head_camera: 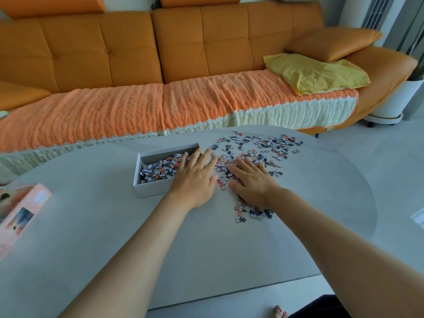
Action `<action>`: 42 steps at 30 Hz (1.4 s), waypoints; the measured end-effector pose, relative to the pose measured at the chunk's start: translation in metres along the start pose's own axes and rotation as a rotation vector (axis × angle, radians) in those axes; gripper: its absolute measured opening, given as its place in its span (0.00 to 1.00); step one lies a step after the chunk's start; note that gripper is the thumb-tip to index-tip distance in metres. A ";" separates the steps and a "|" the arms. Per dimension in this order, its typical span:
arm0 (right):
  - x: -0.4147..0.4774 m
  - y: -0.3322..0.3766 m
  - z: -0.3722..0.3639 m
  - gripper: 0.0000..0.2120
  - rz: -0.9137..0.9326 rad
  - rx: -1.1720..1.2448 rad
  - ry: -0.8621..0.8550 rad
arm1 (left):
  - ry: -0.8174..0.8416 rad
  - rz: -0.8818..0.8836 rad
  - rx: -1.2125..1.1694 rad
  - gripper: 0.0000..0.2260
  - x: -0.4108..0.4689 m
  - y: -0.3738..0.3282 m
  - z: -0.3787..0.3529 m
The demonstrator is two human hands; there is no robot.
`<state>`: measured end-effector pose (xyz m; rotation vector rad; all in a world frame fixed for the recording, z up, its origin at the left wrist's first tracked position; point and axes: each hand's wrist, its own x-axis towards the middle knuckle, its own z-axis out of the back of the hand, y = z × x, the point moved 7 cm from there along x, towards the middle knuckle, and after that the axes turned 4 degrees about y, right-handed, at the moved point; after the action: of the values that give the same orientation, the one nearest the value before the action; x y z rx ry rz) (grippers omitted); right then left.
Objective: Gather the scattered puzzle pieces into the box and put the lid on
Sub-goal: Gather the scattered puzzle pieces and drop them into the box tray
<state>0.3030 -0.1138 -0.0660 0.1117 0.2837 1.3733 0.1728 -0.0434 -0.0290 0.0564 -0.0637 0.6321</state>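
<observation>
A white open box [146, 188] sits on the grey table [206, 249], partly filled with small puzzle pieces. My left hand [195, 177] lies flat with straight fingers over the box's right end, covering that wall. My right hand [250, 180] rests flat, fingers spread, on the scattered puzzle pieces [259, 145] just right of the box. A smaller clump of pieces [250, 212] lies by my right wrist. The pink lid [18, 212] with a printed picture rests at the table's left edge.
An orange sofa [183, 47] with a knitted orange-and-white throw stands behind the table, with a yellow cloth [316, 72] and a cushion at its right end. A white round base [390, 104] stands on the floor at far right. A bare foot [281, 312] shows below the table.
</observation>
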 end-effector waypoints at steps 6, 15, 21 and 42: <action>0.005 0.023 0.011 0.22 0.172 0.170 -0.122 | -0.093 -0.033 -0.083 0.22 0.010 0.015 0.005; 0.024 0.028 0.004 0.28 0.084 0.096 0.002 | -0.128 -0.122 0.115 0.25 -0.011 -0.010 -0.005; 0.026 0.049 0.008 0.22 0.144 0.265 -0.038 | -0.339 -0.117 -0.195 0.12 -0.028 0.021 0.019; 0.015 0.067 0.011 0.12 0.113 0.314 -0.125 | -0.086 0.117 -0.180 0.18 -0.014 0.083 -0.005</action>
<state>0.2449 -0.0848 -0.0408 0.4790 0.3912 1.4185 0.1124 0.0155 -0.0323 -0.0947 -0.2079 0.7387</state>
